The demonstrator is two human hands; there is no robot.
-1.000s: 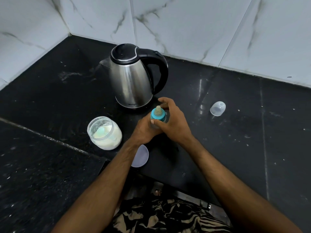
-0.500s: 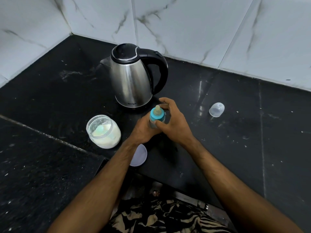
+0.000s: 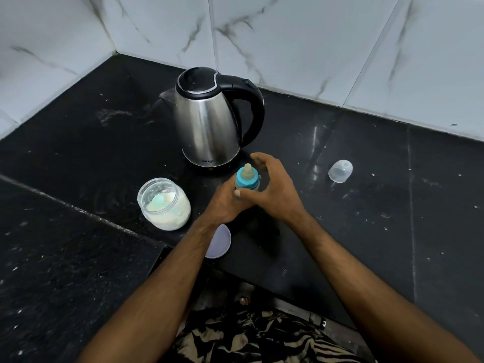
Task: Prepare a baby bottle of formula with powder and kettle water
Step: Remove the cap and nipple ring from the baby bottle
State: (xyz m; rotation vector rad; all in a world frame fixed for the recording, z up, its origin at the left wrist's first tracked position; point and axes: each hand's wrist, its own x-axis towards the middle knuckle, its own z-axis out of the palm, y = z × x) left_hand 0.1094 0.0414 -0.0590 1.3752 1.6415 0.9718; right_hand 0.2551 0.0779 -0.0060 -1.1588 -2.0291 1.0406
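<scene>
On a black, speckled stone surface set into a corner of white marble-veined wall tiles, a person gripped a small baby bottle with a teal collar and pale teat, standing upright near the front edge. The left hand was wrapped around the bottle's body from the left, its fingers clamped on it, while the right hand curled around it from the right, thumb pressed low against the bottle and the other fingers arched behind the collar. Just behind the bottle stood a stainless-steel electric kettle with a black lid and handle. To the left, near the left wrist, sat an open clear glass jar of white powder with a pale green scoop partly buried inside. A round lavender lid lay flat beneath the left forearm, partly hidden. Well apart to the right, a clear dome-shaped bottle cap rested on its side. White specks and smears dotted the dark stone, and a seam ran across it at left.
</scene>
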